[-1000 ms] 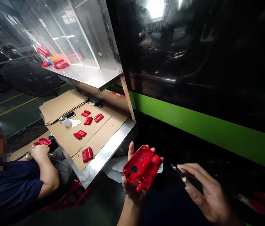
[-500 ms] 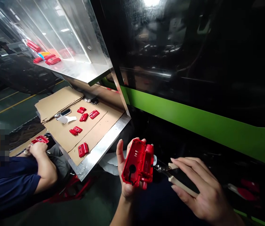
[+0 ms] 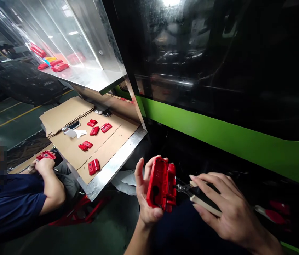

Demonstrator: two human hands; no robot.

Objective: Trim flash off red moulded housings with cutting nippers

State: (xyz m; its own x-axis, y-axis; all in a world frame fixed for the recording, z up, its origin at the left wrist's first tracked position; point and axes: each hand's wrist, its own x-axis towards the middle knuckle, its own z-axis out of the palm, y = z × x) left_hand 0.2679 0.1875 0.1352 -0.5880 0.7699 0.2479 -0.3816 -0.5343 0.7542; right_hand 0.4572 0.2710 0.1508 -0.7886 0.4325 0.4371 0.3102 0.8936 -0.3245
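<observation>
My left hand (image 3: 145, 198) grips a red moulded plastic housing (image 3: 162, 184), held on edge with its hollow side facing left. My right hand (image 3: 226, 209) is closed round small cutters with pale handles (image 3: 203, 198). The metal jaws of the cutters (image 3: 182, 188) touch the right edge of the red housing. Both hands are low in the middle of the view, in front of a dark machine.
A metal table covered with cardboard (image 3: 104, 152) carries several red parts (image 3: 94, 166). A shelf (image 3: 85, 79) above holds more red parts. A seated person in a dark blue shirt (image 3: 8, 205) at the left handles a red part (image 3: 45, 155). A green band (image 3: 218, 132) runs along the machine.
My left hand has turned the red housing from flat to on edge. My right hand has brought the cutters leftward until their jaws reach the housing.
</observation>
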